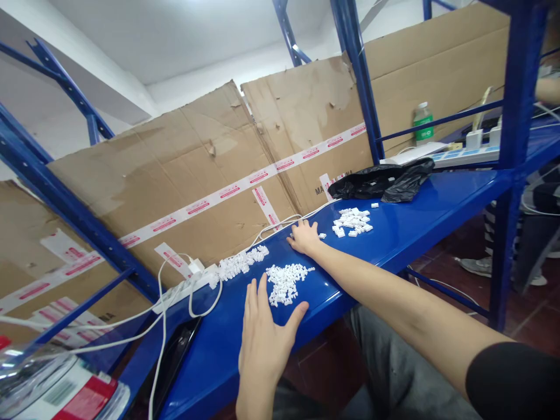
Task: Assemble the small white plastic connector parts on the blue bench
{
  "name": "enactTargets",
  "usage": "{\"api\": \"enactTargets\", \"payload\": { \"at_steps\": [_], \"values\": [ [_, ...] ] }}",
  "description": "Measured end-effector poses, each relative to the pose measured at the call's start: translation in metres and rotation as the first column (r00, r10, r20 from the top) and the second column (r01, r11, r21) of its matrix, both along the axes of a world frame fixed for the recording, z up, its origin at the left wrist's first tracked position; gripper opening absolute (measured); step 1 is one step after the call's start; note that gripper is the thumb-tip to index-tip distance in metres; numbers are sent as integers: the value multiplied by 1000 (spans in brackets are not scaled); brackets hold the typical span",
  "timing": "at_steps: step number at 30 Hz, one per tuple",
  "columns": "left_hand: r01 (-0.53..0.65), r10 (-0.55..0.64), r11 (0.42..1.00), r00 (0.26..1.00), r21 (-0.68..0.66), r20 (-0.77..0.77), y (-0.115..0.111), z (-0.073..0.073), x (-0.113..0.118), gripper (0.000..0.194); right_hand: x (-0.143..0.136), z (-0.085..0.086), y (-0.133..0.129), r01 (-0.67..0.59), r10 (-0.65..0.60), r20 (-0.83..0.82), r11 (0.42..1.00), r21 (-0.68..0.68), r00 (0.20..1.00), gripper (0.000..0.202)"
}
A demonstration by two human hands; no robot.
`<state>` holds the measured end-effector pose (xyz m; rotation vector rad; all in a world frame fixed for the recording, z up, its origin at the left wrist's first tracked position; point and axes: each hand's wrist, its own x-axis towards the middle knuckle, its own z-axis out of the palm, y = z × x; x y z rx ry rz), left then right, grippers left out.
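Observation:
My left hand (269, 344) hovers at the near side of a heap of small white plastic pieces (286, 283), its thumb and fingers spread and nothing between them. Farther back, my right hand (305, 236) rests palm-down on the blue shelf (332, 280), fingers spread, with a small white piece (322, 235) just right of it. What lies under its palm is hidden. A long pile of similar white pieces (240, 262) runs along the back left. To the right of my right hand sits a cluster of larger white blocks (351, 221), with a single one (374, 205) apart.
A black plastic bag (385, 179) lies at the back right. The white power strip (186, 291) and its cables (163, 350) run along the left. Cardboard (196, 175) walls the back; a blue post (511, 163) rises at right. A large bottle (65, 385) stands lower left.

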<state>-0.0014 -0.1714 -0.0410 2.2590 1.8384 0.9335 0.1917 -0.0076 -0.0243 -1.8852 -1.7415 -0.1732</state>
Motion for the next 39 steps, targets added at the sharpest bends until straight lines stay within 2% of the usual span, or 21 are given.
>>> {"api": "enactTargets", "payload": {
  "at_steps": [4,9,14,20,25,31,35,37,39],
  "values": [
    [-25,20,997,997,-72,-72,13,5,33,112,0,0,0,-3,4,-41,1000,8,999,43],
    [-26,-9,978,985,-205,-170,41,14,58,110,1,3,-3,-1,0,-55,1000,-11,998,43],
    [35,-51,996,977,-79,-206,66,10,67,87,3,4,-2,-14,12,-41,999,-40,999,35],
    [20,-57,992,948,-122,-315,89,13,75,77,8,2,8,-36,35,-40,999,-37,999,34],
    [145,-166,985,948,-96,-273,114,12,73,69,18,3,16,-177,178,35,984,-31,983,30],
    [244,-257,966,935,-83,-244,142,11,74,60,34,4,31,-352,354,74,935,-40,932,31],
    [290,-311,949,923,-123,-225,147,14,76,59,38,2,43,-458,458,60,889,-19,887,30],
    [318,-336,940,925,-123,-177,143,18,74,62,38,5,41,-515,517,0,852,98,856,28],
    [370,-368,929,916,-20,-159,137,23,68,56,40,11,29,-575,620,-90,764,293,779,23]
  ]
}}
